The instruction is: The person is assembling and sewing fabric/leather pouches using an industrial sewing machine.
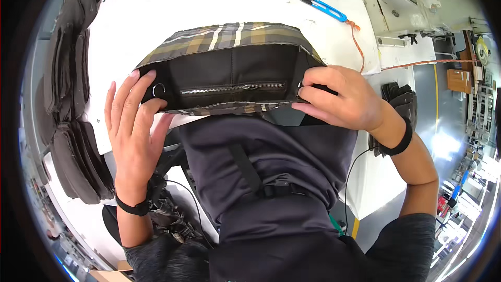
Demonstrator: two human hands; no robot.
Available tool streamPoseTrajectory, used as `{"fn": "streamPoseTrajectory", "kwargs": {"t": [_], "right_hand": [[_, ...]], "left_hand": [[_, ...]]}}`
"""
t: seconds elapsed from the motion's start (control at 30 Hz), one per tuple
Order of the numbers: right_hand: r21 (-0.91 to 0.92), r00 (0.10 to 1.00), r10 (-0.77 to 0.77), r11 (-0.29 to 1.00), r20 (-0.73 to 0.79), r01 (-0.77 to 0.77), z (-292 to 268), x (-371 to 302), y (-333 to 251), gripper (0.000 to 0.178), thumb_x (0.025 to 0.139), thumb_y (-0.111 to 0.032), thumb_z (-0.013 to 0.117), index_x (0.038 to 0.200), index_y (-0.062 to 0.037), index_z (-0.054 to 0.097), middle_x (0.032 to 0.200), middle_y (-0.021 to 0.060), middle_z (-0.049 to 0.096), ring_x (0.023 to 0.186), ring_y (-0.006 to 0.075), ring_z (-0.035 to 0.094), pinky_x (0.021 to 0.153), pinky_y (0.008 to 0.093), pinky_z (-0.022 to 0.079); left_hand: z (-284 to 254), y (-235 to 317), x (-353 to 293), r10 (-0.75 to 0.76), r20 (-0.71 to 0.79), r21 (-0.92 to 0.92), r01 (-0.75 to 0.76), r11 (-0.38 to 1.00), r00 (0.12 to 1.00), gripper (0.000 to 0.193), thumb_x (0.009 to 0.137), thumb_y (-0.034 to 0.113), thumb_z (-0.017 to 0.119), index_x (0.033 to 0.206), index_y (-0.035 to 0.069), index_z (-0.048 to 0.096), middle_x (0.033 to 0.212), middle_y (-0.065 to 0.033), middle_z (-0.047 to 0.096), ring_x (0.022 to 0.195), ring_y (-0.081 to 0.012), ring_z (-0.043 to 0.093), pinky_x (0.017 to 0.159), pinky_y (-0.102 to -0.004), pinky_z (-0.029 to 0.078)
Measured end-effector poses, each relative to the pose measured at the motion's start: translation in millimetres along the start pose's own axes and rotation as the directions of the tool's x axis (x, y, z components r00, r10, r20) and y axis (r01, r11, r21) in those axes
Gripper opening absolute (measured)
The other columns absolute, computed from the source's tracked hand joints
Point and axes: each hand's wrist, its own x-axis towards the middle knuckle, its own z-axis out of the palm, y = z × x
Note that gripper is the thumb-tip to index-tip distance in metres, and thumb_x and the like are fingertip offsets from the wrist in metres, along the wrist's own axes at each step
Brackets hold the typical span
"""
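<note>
While left fingers (136,91) and right fingers (322,95) pinch its ends, the plaid bag (209,68) shows an inner zipper (219,89).

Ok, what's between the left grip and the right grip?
The plaid bag, mouth open, spanning from the left grip to the right grip, a metal zipper showing inside. Head view shows it.

One view is on record: your head-worn camera, left of a side-by-side pair. It looks steeply down from above, facing forward over the white table (156,0). Range is close; your left hand (133,133) and right hand (347,99) sit near mid-frame, your dark apron (276,162) below them. The fisheye bends straight edges toward the rim.
</note>
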Motion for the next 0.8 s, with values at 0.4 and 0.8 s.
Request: {"fn": "streamPoseTrajectory", "kwargs": {"t": [0.4,0.8], "right_hand": [[-0.028,0.997,-0.070,0.997,-0.040,0.069,-2.3,-1.9,0.2,0.031,0.079,-0.010,0.087,0.100,-0.0032,0.065,0.110,0.0109,0.061,0.078,0.0265,0.064,0.063,0.0368,0.053],[-0.018,0.993,-0.093,0.996,-0.073,0.092,3.4,0.3,-0.3,0.040,0.070,-0.007,0.095,0.102,-0.0010,0.071,0.105,0.0117,0.061,0.075,0.0278,0.063,0.061,0.0366,0.052]], "left_hand": [[5.9,0.7,-1.2,0.000,-0.030,-0.001,0.000,1.000,1.000,0.036,0.074,0.005,0.087,0.102,0.010,0.066,0.142,-0.0092,0.068,0.142,-0.0344,0.055,0.123,-0.0563,0.037],[4.9,-1.1,-4.5,-0.019,-0.041,-0.023,0.018,1.000,0.999,0.035,0.074,0.004,0.087,0.101,0.010,0.068,0.141,-0.0093,0.068,0.141,-0.0343,0.056,0.122,-0.0563,0.037]]}}
